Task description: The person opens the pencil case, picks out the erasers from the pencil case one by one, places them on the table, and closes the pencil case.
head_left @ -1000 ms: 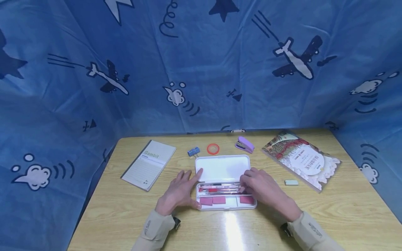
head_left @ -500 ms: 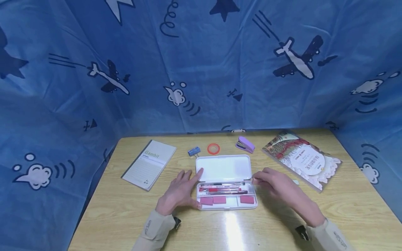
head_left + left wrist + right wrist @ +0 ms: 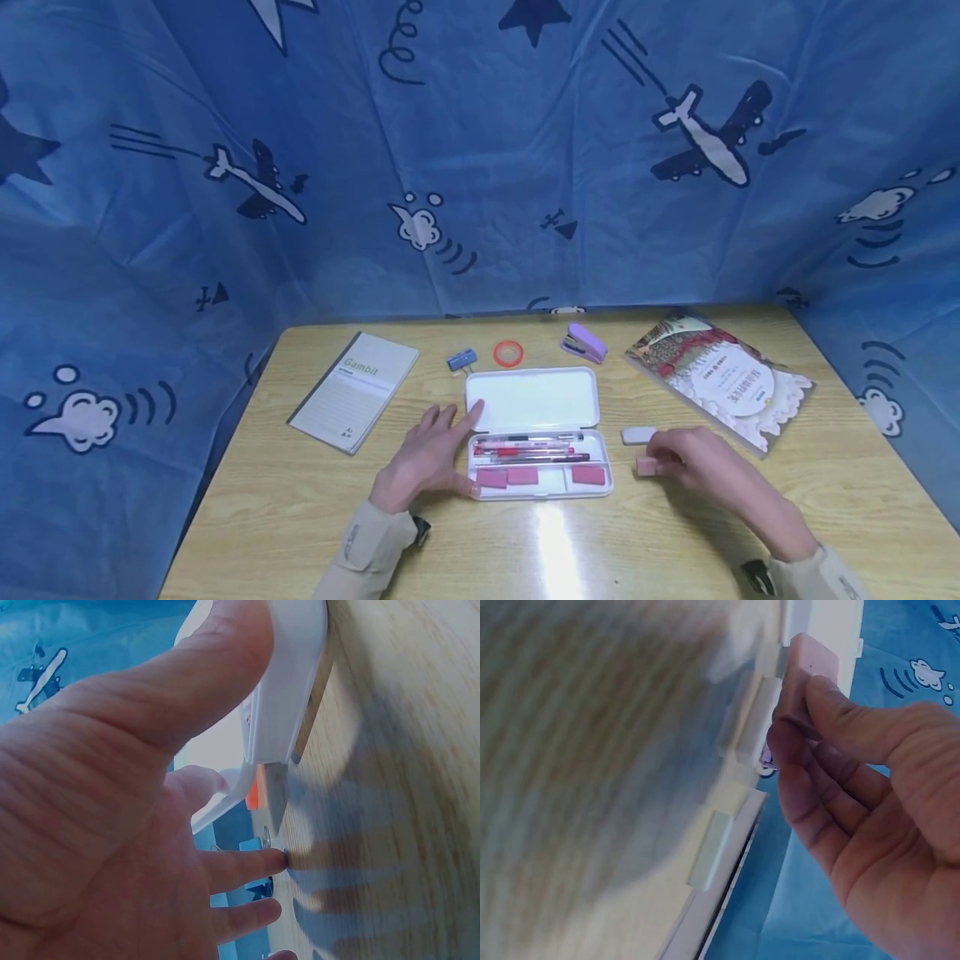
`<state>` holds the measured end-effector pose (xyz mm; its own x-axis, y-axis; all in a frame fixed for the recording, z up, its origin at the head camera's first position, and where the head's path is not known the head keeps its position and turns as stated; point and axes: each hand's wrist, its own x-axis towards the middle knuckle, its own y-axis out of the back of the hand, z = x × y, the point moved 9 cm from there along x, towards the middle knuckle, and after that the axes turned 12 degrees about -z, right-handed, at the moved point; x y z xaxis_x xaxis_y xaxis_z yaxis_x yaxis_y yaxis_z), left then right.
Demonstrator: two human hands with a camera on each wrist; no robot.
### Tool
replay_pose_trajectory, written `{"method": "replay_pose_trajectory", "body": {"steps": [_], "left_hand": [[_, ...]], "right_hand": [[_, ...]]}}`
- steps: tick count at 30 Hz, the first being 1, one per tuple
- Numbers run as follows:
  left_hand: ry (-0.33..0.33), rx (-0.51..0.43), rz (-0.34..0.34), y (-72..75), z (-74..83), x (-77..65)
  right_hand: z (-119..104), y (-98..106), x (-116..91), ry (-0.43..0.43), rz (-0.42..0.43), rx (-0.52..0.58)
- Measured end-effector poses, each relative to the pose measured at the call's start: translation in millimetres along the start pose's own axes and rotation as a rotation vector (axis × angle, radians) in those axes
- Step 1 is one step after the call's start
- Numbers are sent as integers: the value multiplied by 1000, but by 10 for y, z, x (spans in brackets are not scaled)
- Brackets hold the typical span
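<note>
Since half a second ago, the right hand (image 3: 697, 462) has moved rightward from the case (image 3: 553, 480), and a white eraser (image 3: 638, 435) now shows on the table (image 3: 300, 517) where that hand was; the left hand (image 3: 429, 457) stays put. The right thumb and fingers pinch a pink eraser (image 3: 646, 466), plain and block-shaped, near the white one. The left fingers are spread, touching the case's left side. The lid (image 3: 532, 398) is open; pens (image 3: 525, 451) fill the long compartment, two pink blocks (image 3: 507, 477) lie front left, one front right.
</note>
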<state>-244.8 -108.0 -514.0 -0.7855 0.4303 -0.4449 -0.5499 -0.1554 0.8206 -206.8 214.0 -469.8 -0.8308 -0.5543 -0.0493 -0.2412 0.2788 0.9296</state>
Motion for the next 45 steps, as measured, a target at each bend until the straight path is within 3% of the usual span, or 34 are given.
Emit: {"method": "replay_pose_trajectory", "body": {"steps": [11, 26, 37, 45], "left_hand": [[0, -7, 3, 6, 9, -6], [-2, -8, 0, 18, 10, -11], [7, -18, -2, 7, 9, -21], [4, -14, 8, 30, 31, -33]], "right_hand": [[61, -143, 35, -13, -29, 13], [118, -145, 77, -92, -5, 6], [77, -122, 70, -75, 32, -58], [103, -112, 63, -149, 15, -93]]}}
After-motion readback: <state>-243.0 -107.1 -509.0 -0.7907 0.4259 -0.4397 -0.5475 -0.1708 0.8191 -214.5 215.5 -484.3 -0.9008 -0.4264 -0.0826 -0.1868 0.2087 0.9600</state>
